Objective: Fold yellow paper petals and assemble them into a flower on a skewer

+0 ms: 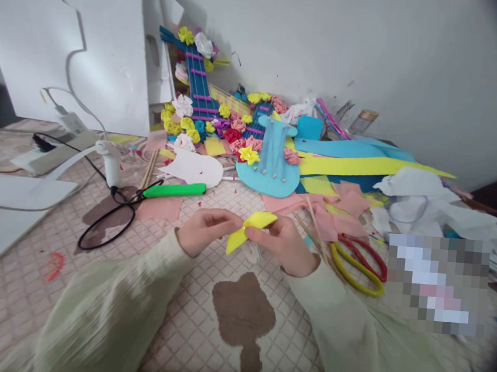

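A piece of yellow paper (259, 220), pinched at its middle into a bow-like shape, is held between both hands above the table. My left hand (205, 229) has its thumb and forefinger closed on the pinched middle. From the other side, my right hand (289, 243) grips the same paper, its thumb at the centre. A white roll (252, 251) shows just below the paper, partly hidden by it. Beyond the hands lies a light-blue guitar-shaped cutout (267, 179) with strings and crumpled paper flowers on it.
A green cutter (175, 189), black-handled scissors (105, 238) and a white glue gun (111, 164) lie left. Yellow-and-red-handled scissors (359, 275) lie right, near white crumpled paper (420, 194). Flower-decorated guitar shapes (198, 84) lean at the back. A pixelated patch covers the right side.
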{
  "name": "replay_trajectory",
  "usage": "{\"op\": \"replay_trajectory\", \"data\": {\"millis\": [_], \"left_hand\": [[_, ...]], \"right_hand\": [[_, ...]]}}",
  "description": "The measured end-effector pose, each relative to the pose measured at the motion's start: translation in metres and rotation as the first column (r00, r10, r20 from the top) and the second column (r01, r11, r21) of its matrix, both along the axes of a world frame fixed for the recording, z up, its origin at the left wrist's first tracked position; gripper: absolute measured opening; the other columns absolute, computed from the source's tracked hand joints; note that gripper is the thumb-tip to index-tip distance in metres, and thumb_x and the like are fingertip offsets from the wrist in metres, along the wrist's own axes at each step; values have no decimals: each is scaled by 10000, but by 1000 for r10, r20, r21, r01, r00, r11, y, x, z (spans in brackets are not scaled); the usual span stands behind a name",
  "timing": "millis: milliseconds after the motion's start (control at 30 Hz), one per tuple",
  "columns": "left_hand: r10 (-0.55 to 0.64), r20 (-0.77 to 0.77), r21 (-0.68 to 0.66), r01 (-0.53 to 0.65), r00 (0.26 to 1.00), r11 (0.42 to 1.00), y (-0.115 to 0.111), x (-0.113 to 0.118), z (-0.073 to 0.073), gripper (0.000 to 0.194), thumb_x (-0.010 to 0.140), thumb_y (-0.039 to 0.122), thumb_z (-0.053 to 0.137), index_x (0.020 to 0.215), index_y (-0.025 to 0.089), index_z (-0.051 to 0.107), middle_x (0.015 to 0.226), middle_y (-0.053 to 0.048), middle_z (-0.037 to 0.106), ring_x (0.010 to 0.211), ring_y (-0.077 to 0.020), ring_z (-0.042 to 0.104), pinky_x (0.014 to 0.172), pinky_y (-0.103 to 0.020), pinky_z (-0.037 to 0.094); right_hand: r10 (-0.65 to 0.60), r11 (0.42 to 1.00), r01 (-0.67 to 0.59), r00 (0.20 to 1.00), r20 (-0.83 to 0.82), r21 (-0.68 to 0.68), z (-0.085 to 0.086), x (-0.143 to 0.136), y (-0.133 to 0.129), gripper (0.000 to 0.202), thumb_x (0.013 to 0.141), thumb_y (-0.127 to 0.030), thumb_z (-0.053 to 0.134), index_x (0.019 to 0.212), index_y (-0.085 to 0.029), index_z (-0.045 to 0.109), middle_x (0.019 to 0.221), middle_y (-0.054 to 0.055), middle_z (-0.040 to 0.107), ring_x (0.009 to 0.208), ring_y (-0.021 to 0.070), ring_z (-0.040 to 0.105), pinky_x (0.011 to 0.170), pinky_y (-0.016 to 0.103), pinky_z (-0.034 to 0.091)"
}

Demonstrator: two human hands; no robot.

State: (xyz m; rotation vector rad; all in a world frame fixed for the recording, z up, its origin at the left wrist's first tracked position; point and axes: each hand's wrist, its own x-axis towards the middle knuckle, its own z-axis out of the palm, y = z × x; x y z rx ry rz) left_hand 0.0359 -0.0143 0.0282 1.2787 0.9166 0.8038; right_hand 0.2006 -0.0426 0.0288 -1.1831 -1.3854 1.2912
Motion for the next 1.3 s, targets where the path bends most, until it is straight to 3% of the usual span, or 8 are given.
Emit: {"op": "replay_trajectory", "data": {"millis": [167,367,500,667,800,1100,1300], "left_hand": [[-6,63,-96,12,998,995,-5,5,7,172,526,249,713,607,126,625,538,26,602,492,-57,507,475,-165,389],[77,157,-137,-56,985,989,0,1,1,213,536,280,715,634,122,611,491,43,568,424,-37,461,391,-143,333],[116,175,-190,-82,978,978,0,1,-1,240,510,294,729,624,122,607,488,34,563,411,-47,456,373,-151,325],[159,196,-189,-122,968,974,0,3,-2,257,485,298,745,613,120,612,507,26,575,429,-53,471,399,-158,351],[154,207,-162,-122,966,979,1,2,-6,240,516,296,734,629,119,618,530,14,592,449,-61,485,412,-162,362],[262,216,-116,-242,941,963,0,5,-11,201,530,279,721,620,126,627,514,29,569,445,-43,453,420,-156,324],[340,238,-108,-324,910,940,-1,6,-14,199,533,274,721,631,126,631,523,29,559,454,-45,447,423,-159,324]], "right_hand": [[58,996,-59,998,16,71,-2,1,1,151,663,-282,620,765,-173,599,742,2,619,707,129,559,663,268,449],[146,976,-146,989,13,164,-6,5,5,189,757,-311,531,893,-187,575,932,38,596,921,159,529,840,325,395],[219,961,-225,974,54,162,-2,4,5,184,750,-315,541,869,-178,566,889,38,585,874,153,526,814,319,398],[185,968,-205,973,137,147,-3,2,3,204,685,-311,611,840,-184,572,861,28,586,856,161,527,817,342,387],[201,976,-205,978,61,76,-2,0,0,222,661,-307,631,829,-182,558,872,29,580,861,162,535,802,344,409],[150,988,-152,982,-112,-5,1,-3,-1,188,742,-350,520,712,-165,505,647,-25,465,537,88,497,508,252,459],[-4,998,-1,997,79,58,1,0,-1,156,730,-319,523,703,-166,513,672,-16,480,534,85,469,473,225,424]]}}
